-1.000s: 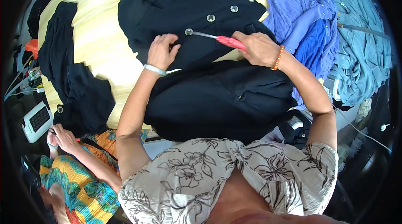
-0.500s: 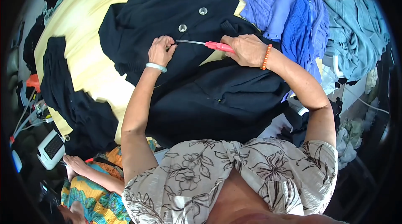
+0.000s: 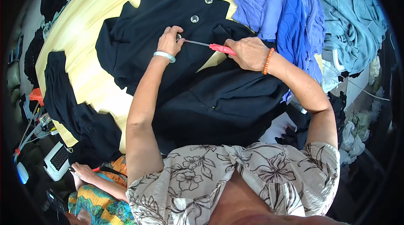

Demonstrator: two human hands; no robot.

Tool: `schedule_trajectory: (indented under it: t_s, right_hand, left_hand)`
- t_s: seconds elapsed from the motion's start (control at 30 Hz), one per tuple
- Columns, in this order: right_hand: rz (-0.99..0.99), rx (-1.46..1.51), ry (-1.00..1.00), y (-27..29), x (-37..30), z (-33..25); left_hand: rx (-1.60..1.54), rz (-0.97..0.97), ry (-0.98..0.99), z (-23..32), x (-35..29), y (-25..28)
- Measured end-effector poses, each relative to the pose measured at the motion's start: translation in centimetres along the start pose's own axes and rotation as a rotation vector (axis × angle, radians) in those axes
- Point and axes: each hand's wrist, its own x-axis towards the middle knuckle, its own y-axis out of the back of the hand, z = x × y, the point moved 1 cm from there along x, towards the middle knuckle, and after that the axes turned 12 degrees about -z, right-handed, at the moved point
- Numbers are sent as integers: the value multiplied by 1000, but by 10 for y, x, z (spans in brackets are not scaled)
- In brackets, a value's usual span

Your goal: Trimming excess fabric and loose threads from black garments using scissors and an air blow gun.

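A black knit garment (image 3: 147, 19) with large metallic buttons (image 3: 194, 19) lies spread across the table in front of me. My left hand (image 3: 169, 42), with a pale bangle at the wrist, pinches one of the garment's buttons (image 3: 179, 37) between thumb and fingers. From the right, my right hand (image 3: 251, 52) grips a red-handled tool (image 3: 223, 49) with a thin metal shaft, whose tip reaches that button. The exact kind of tool is not clear. More black cloth (image 3: 219, 103) covers the table edge nearest me.
Purple and blue pleated garments (image 3: 273, 6) are heaped at the far right, beside a teal pile (image 3: 353, 23). Another black garment (image 3: 80, 111) lies along the table's (image 3: 101, 73) left edge. At lower left, a co-worker's hand (image 3: 84, 172) is near its end.
My left hand has moved slightly right and up and closed on a button. The tool's tip has come to that button. The whole view has shifted a little.
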Motion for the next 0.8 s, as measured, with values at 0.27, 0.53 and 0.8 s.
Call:
schedule_trajectory:
  t_s: [0.27, 0.53, 0.8]
  right_hand:
    - [39, 59, -26, 3, -3, 10]
    - [70, -38, -234, 11, -16, 21]
    - [206, 124, -255, 8, -23, 44]
  left_hand:
    - [72, -36, -15, 9, 2, 5]
    - [-91, 52, -71, 28, 68, -15]
    - [70, -63, -54, 53, 76, -7]
